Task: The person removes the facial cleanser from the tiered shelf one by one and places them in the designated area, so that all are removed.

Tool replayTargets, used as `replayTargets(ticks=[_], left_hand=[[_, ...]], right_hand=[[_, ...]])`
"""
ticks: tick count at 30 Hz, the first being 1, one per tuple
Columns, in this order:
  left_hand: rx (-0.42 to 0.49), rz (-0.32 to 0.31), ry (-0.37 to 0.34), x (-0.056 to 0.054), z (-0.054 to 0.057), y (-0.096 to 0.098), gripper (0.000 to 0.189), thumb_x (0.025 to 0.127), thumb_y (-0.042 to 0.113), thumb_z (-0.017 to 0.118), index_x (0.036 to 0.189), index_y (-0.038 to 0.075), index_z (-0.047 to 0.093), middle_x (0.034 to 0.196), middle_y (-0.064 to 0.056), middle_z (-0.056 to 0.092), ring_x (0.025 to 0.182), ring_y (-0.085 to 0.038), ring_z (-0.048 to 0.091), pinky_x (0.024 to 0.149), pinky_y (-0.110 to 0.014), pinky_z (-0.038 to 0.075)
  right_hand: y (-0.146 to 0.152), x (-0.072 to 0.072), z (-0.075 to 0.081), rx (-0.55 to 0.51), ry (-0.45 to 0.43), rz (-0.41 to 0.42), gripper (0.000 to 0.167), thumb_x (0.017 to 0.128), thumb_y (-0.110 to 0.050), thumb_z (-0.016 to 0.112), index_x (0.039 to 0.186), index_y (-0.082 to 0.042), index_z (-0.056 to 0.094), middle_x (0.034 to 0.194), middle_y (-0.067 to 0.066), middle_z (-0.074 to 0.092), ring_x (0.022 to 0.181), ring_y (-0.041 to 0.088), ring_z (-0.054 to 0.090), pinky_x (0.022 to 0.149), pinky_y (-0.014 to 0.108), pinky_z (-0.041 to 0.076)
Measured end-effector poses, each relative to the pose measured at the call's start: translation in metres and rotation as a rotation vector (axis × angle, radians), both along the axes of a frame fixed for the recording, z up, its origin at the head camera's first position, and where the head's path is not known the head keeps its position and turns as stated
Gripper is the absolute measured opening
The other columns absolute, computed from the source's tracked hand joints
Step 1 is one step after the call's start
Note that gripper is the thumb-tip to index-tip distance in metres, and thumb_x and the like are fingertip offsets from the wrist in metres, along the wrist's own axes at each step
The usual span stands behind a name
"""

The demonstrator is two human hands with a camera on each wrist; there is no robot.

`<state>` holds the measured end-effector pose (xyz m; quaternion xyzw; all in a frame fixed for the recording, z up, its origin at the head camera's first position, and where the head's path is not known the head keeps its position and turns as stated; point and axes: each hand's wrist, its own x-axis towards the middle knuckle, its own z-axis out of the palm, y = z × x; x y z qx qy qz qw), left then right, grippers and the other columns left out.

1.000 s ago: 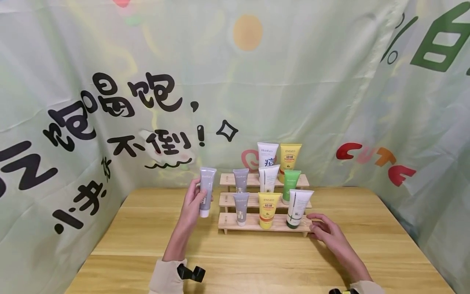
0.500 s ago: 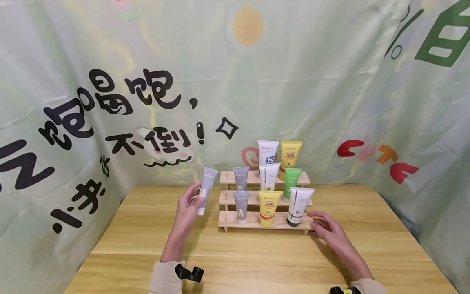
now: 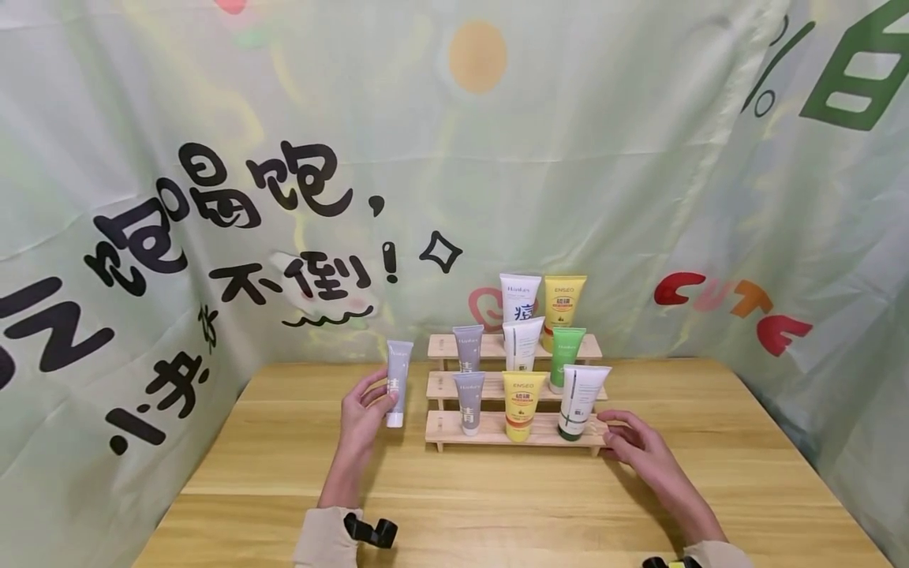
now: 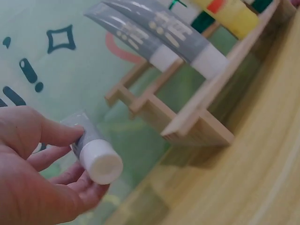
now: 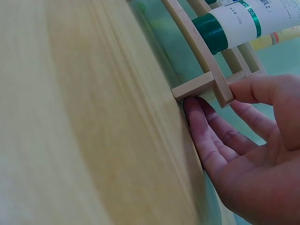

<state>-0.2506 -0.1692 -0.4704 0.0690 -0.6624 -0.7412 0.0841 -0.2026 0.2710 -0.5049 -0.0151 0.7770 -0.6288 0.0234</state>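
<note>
Your left hand (image 3: 364, 414) pinches the near-upright grey tube (image 3: 401, 361), cap (image 3: 394, 420) at six o'clock — the wooden rack (image 3: 442, 427) lies at three, your right hand (image 3: 639, 446) gripping its four-o'clock end.

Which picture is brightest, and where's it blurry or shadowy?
Head view: brightest, front yellow tube fairly clear; left wrist view: dimmer, shadow on the tabletop below the wooden rack; right wrist view: dim too, tabletop grain blurry, shadow by the right hand.
</note>
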Motion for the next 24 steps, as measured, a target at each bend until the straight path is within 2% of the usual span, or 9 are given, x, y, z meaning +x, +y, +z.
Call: replayTargets(ticks=[4, 9, 17, 24], left_hand=[[-0.022, 0.029, -0.021, -0.005, -0.013, 0.000, 0.042, 0.089, -0.007, 0.071, 0.130, -0.002, 0.064, 0.116, -0.024, 0.070, 0.092, -0.017, 0.067, 0.071, -0.027, 0.055], [-0.050, 0.062, -0.037, -0.009, -0.024, 0.001, 0.042, 0.088, -0.007, 0.072, 0.129, -0.003, 0.065, 0.113, -0.024, 0.070, 0.090, -0.020, 0.067, 0.067, -0.027, 0.055], [-0.214, 0.083, -0.013, -0.015, -0.033, 0.004, 0.046, 0.088, -0.003, 0.076, 0.132, -0.006, 0.064, 0.115, -0.030, 0.068, 0.092, -0.025, 0.070, 0.072, -0.024, 0.057], [-0.329, 0.103, -0.011, -0.019, -0.041, 0.011, 0.043, 0.086, -0.004, 0.077, 0.127, -0.005, 0.067, 0.106, -0.027, 0.071, 0.088, -0.031, 0.073, 0.072, -0.036, 0.061]], right_hand=[[0.000, 0.000, 0.000, -0.003, -0.001, -0.002, 0.042, 0.105, -0.012, 0.057, 0.142, 0.006, 0.047, 0.136, 0.026, 0.055, 0.106, 0.004, 0.062, 0.088, 0.032, 0.058], [0.001, -0.001, -0.001, -0.002, 0.013, -0.003, 0.041, 0.105, -0.012, 0.058, 0.141, 0.006, 0.048, 0.133, 0.027, 0.057, 0.105, 0.005, 0.063, 0.087, 0.031, 0.059], [0.001, -0.001, -0.002, -0.002, 0.025, 0.001, 0.041, 0.106, -0.014, 0.058, 0.140, 0.005, 0.049, 0.132, 0.027, 0.057, 0.103, 0.007, 0.064, 0.086, 0.032, 0.059], [0.001, -0.001, -0.002, 0.001, 0.011, -0.004, 0.041, 0.105, -0.014, 0.059, 0.141, 0.005, 0.049, 0.133, 0.027, 0.058, 0.104, 0.008, 0.064, 0.086, 0.032, 0.059]])
